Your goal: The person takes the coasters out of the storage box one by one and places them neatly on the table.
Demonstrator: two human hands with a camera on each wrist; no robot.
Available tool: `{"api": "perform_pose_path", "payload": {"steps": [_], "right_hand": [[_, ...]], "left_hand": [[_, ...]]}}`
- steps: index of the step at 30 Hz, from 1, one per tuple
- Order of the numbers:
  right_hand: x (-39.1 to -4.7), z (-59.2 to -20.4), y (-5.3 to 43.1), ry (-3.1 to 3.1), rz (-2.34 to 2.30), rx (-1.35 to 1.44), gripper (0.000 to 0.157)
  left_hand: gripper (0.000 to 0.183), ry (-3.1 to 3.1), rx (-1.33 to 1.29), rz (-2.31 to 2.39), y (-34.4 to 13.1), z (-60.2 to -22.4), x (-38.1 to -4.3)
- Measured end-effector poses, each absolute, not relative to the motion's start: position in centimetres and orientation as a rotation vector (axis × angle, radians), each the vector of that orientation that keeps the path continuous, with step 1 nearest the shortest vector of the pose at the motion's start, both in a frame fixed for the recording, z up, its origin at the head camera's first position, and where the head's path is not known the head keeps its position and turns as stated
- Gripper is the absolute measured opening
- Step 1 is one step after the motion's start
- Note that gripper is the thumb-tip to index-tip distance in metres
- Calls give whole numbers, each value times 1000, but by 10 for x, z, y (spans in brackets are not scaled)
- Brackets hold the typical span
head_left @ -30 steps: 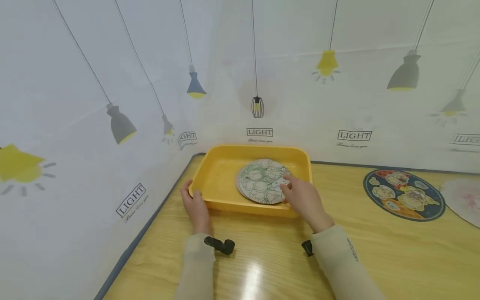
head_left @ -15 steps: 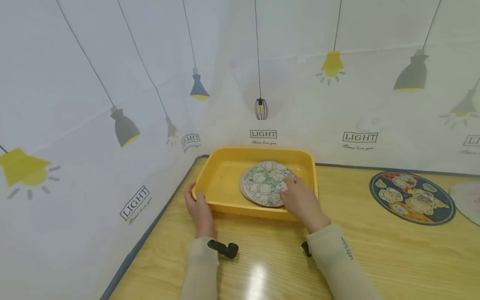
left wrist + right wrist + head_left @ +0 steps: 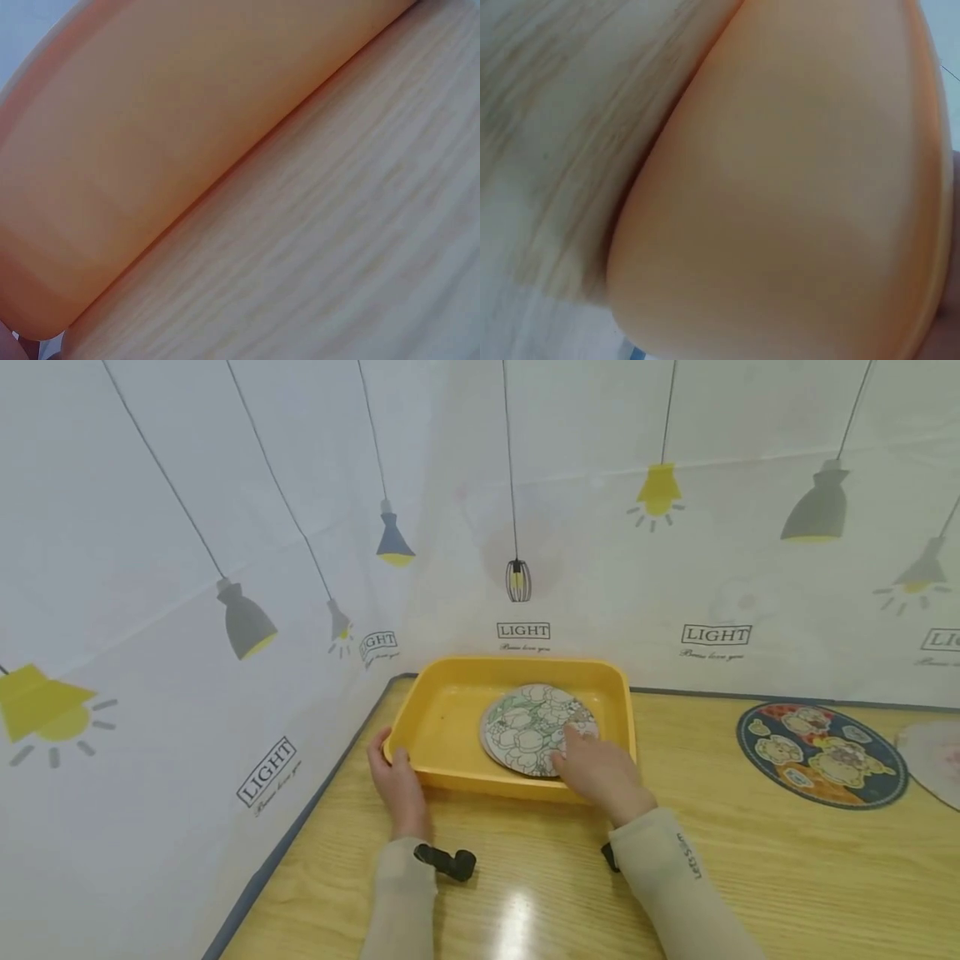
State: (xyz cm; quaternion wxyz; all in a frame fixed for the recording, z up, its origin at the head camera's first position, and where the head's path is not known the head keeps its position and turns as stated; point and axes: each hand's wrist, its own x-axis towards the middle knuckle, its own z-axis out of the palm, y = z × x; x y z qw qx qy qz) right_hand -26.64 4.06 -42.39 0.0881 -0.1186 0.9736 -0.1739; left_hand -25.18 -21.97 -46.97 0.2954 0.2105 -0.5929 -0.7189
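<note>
A yellow plastic tray [image 3: 450, 760] stands on the wooden table near the back wall. My left hand [image 3: 399, 785] grips its front left corner, with the thumb over the rim. Inside the tray, towards the right, lies a round placemat [image 3: 517, 735] with a floral line drawing; another round edge shows beneath it. My right hand [image 3: 600, 772] reaches over the front right rim, and its index finger and thumb touch the placemat's right side, spread apart. The other right fingers are mostly hidden. Both wrist views show mainly the tray's outer wall [image 3: 165, 142].
On the table to the right lies a dark blue round placemat [image 3: 821, 756] with cartoon figures. A pale round mat [image 3: 930, 756] is next to it, cut off by the frame. White lamp-printed sheeting [image 3: 600, 568] encloses the back and left sides.
My right hand has come down onto the placemat, its fingers first bunching at the right side and then spreading. The left hand keeps its grip on the tray. The view has shifted slightly.
</note>
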Motion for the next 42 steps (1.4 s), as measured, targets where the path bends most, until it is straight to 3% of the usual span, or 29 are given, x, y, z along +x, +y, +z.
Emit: {"api": "perform_pose_path", "payload": {"steps": [18,30,42], "right_hand": [[-264,-421,40,2897,-567,-431,52],[-266,-422,40,2957,-644,-419,21],[-264,-427,43,3107,-832,-490,14]], "left_hand": [[39,-1594,570,-1899,-223,-472,-253],[40,-1635,582,-1881,-223,-474,-253],[41,-1617,577,-1906,-221,-472,-252]]}}
